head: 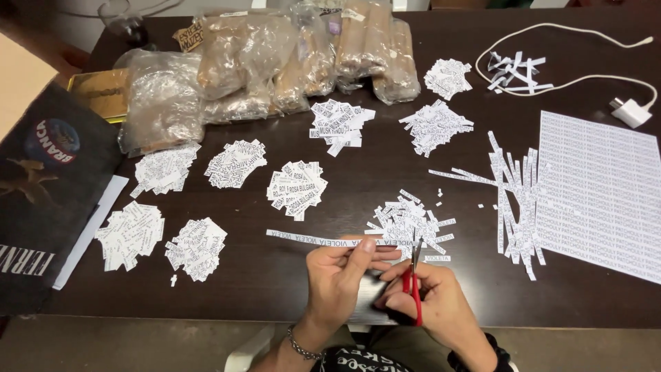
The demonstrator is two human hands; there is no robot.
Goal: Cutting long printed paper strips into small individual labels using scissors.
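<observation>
My left hand (339, 275) pinches a long printed paper strip (313, 238) that runs out to the left over the dark table (289, 289). My right hand (434, 300) grips red-handled scissors (415, 275), blades pointing up at the strip's right end. Just above the blades lies a loose pile of small cut paper labels (407, 220).
Several more piles of cut labels (297, 189) are spread across the table. Long uncut strips (513, 200) and a printed sheet (599, 193) lie at right. Plastic bags (241, 62) sit at the back, a white charger with cable (630, 110) far right, a dark bag (41, 200) at left.
</observation>
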